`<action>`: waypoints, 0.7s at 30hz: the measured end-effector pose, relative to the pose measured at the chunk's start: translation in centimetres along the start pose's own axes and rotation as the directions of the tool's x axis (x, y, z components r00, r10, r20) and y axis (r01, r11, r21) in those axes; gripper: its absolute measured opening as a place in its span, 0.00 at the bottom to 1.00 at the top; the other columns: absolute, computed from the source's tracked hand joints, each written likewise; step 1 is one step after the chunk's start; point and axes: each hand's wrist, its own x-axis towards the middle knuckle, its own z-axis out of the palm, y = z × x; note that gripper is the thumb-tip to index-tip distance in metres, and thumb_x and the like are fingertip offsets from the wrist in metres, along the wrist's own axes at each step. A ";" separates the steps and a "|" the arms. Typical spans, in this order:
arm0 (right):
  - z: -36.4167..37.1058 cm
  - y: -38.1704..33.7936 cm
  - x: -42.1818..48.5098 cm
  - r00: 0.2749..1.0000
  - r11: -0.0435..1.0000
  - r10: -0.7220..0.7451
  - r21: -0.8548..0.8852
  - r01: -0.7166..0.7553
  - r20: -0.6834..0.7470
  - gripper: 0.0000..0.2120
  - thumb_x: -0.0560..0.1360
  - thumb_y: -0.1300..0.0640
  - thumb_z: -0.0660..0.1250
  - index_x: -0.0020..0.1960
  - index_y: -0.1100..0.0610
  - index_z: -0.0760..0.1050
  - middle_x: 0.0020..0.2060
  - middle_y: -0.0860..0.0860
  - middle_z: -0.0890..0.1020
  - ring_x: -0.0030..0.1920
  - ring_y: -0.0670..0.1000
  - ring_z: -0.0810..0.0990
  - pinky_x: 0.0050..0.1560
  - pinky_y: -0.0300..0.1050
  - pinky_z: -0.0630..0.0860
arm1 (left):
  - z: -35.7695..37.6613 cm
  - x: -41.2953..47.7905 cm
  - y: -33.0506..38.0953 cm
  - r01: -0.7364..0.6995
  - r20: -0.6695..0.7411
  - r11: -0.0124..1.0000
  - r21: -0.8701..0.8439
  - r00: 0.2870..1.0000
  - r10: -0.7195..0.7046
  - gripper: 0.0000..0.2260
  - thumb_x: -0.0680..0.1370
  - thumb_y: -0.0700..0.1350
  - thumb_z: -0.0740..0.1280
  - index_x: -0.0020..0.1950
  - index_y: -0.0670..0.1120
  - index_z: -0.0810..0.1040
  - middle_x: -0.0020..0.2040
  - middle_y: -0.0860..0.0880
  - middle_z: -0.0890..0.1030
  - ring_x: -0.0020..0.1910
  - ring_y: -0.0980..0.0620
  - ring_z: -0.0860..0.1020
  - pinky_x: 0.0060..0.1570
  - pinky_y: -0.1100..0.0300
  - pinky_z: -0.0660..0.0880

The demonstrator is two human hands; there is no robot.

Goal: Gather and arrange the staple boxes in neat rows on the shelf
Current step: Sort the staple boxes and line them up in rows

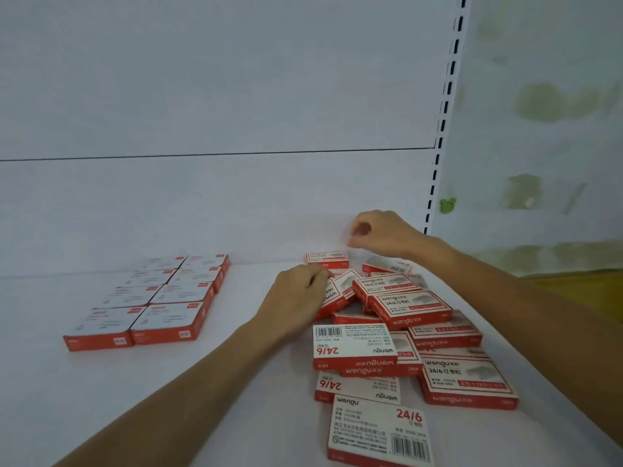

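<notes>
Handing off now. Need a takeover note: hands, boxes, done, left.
Left hand: grips a tilted box at the pile's left edge.
Right hand: above the back box by the rear wall, fingers curled, blurred; grip unclear.
Done: neat block, two columns of four, on the left of the shelf.
Left: loose pile on the right, boxes overlapping, some showing their barcodes; set them in rows.

- White shelf, seen from above.
- Left: red-and-white boxes lying flat in a tidy block, two columns of four, touching.
- Right: staple boxes in a loose, overlapping heap.
</notes>
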 end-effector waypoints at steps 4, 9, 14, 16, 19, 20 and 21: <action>-2.4 1.6 -1.3 0.966 0.970 0.197 -0.177 -0.167 0.168 0.18 0.71 0.47 0.70 0.55 0.57 0.75 0.53 0.52 0.78 0.50 0.51 0.75 0.42 0.40 0.72 | 0.0 -0.4 0.5 -0.016 0.053 1.000 -0.007 0.998 0.016 0.17 0.82 0.50 0.51 0.54 0.44 0.77 0.49 0.50 0.78 0.45 0.55 0.75 0.45 0.63 0.70; -1.7 2.7 -2.6 0.931 0.958 0.287 -0.051 -0.282 0.225 0.18 0.72 0.49 0.70 0.57 0.58 0.74 0.54 0.53 0.77 0.50 0.51 0.76 0.45 0.44 0.77 | -0.3 -0.9 0.8 -0.010 0.068 1.000 -0.024 0.998 0.011 0.15 0.81 0.51 0.52 0.51 0.47 0.76 0.43 0.56 0.74 0.38 0.63 0.72 0.40 0.74 0.65; -0.3 2.5 -3.3 0.985 0.978 0.168 -0.134 -0.162 0.038 0.21 0.72 0.46 0.67 0.54 0.64 0.76 0.52 0.58 0.81 0.53 0.58 0.80 0.52 0.51 0.76 | -0.7 -1.4 0.8 0.027 0.028 0.997 -0.068 0.999 -0.025 0.17 0.80 0.52 0.55 0.51 0.44 0.79 0.46 0.50 0.79 0.39 0.61 0.75 0.42 0.69 0.70; -1.1 2.3 -3.7 0.996 0.993 0.082 -0.086 -0.084 -0.019 0.21 0.73 0.43 0.65 0.52 0.61 0.76 0.47 0.54 0.80 0.45 0.52 0.78 0.44 0.45 0.74 | -0.8 -1.3 0.7 0.019 -0.024 0.998 -0.053 0.999 -0.021 0.16 0.80 0.52 0.56 0.54 0.45 0.79 0.49 0.50 0.79 0.41 0.61 0.75 0.43 0.68 0.69; -3.1 1.1 -4.3 0.998 0.995 0.028 0.099 -0.023 -0.055 0.16 0.77 0.46 0.61 0.48 0.59 0.77 0.40 0.52 0.78 0.35 0.47 0.75 0.35 0.36 0.70 | -1.0 -1.1 0.7 -0.038 -0.111 0.997 -0.071 0.993 0.030 0.14 0.79 0.51 0.58 0.63 0.50 0.74 0.59 0.50 0.78 0.50 0.59 0.73 0.45 0.68 0.69; -3.4 0.6 -4.5 0.999 0.984 0.027 0.176 -0.022 -0.027 0.15 0.78 0.47 0.59 0.48 0.57 0.78 0.39 0.51 0.79 0.33 0.47 0.76 0.35 0.35 0.71 | -1.0 -1.1 0.8 -0.056 -0.115 0.995 -0.087 0.992 0.046 0.16 0.79 0.52 0.59 0.66 0.52 0.71 0.62 0.49 0.77 0.51 0.59 0.73 0.45 0.70 0.70; -3.6 -0.1 -4.8 0.999 0.960 0.020 0.279 -0.027 0.027 0.15 0.79 0.48 0.57 0.48 0.56 0.78 0.39 0.52 0.80 0.33 0.47 0.77 0.34 0.36 0.72 | -0.9 -1.2 0.9 -0.063 -0.110 0.992 -0.109 0.993 0.051 0.18 0.79 0.52 0.59 0.68 0.54 0.68 0.64 0.49 0.75 0.53 0.58 0.74 0.45 0.70 0.70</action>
